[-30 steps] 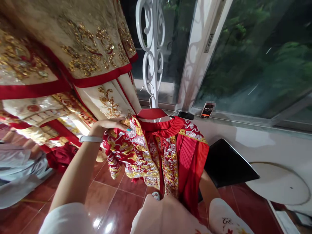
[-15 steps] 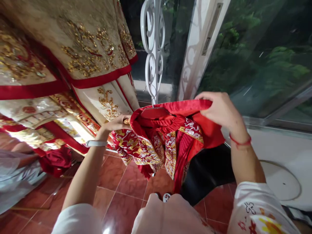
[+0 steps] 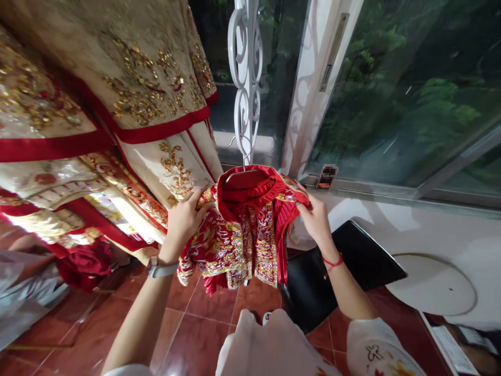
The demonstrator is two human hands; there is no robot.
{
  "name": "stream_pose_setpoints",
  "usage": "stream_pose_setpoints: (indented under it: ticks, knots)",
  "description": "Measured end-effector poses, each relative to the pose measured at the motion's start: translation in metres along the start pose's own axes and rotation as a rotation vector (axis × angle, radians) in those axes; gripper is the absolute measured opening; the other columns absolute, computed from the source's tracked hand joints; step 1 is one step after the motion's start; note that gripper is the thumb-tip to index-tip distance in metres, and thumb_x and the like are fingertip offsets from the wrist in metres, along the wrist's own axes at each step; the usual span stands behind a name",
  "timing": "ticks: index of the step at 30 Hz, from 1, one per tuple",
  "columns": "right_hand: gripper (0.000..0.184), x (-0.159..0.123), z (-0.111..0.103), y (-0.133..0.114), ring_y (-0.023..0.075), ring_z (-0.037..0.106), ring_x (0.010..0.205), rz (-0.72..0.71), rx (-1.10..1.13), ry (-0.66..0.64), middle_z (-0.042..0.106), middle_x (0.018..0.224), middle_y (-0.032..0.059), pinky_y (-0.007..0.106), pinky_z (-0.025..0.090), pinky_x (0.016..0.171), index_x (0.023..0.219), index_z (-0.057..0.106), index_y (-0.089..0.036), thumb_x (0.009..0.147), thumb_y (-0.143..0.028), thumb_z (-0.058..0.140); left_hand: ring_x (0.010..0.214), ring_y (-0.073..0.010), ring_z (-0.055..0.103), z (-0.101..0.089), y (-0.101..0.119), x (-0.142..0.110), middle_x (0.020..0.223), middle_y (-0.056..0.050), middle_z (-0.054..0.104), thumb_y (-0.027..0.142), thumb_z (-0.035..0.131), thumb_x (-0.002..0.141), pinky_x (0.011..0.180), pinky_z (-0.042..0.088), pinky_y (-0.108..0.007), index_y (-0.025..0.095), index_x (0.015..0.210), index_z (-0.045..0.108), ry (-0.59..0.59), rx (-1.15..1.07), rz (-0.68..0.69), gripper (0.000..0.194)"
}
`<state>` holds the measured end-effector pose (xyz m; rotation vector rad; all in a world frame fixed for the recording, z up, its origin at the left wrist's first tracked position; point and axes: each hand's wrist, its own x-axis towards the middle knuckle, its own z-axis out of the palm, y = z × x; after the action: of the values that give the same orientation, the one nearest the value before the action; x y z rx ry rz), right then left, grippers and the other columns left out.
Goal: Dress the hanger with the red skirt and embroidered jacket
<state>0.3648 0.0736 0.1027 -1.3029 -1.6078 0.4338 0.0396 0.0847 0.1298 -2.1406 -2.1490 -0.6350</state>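
Note:
A red jacket with gold and silver embroidery hangs in front of me on a hanger with a thin metal hook. Pleated red cloth shows inside its open front. My left hand grips the jacket's left shoulder, fingers over the top. At the right shoulder, my right hand pinches the embroidered edge between thumb and fingers. The collar stands open around the hanger, and the right sleeve is mostly hidden behind the front.
Cream garments with gold sequins and red trim hang at the left. Behind the jacket rises a white scrollwork post beside a window. A black panel and a round white board lean at the right. Another person's light clothing shows far left.
My right hand has moved left and down, bringing the jacket's right shoulder in over the hanger. The red cloth that was stretched out to the right is now drawn in. My left hand has shifted slightly.

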Motion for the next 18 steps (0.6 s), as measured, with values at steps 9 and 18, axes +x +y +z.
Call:
stream_pose_setpoints:
  ticks: [9, 18]
  knots:
    - [0.07, -0.023, 0.045, -0.03, 0.0252, 0.072, 0.088, 0.016, 0.048, -0.057, 0.074, 0.123, 0.0091, 0.042, 0.06, 0.087, 0.155, 0.045, -0.022, 0.085, -0.015, 0.048, 0.099, -0.0351, 0.068, -0.001, 0.023, -0.017, 0.114, -0.016, 0.07, 0.045, 0.04, 0.1, 0.071, 0.047, -0.036, 0.022, 0.133, 0.058, 0.097, 0.059, -0.043, 0.045]
    - [0.065, -0.02, 0.08, -0.021, 0.0222, 0.069, 0.103, -0.075, 0.181, -0.174, 0.061, 0.143, 0.0079, 0.036, 0.055, 0.096, 0.155, 0.042, -0.024, 0.091, -0.018, 0.043, 0.11, -0.0373, 0.062, 0.024, 0.025, -0.024, 0.118, -0.018, 0.067, 0.049, 0.042, 0.099, 0.088, 0.05, -0.044, 0.018, 0.137, 0.054, 0.184, -0.035, -0.019, 0.051]
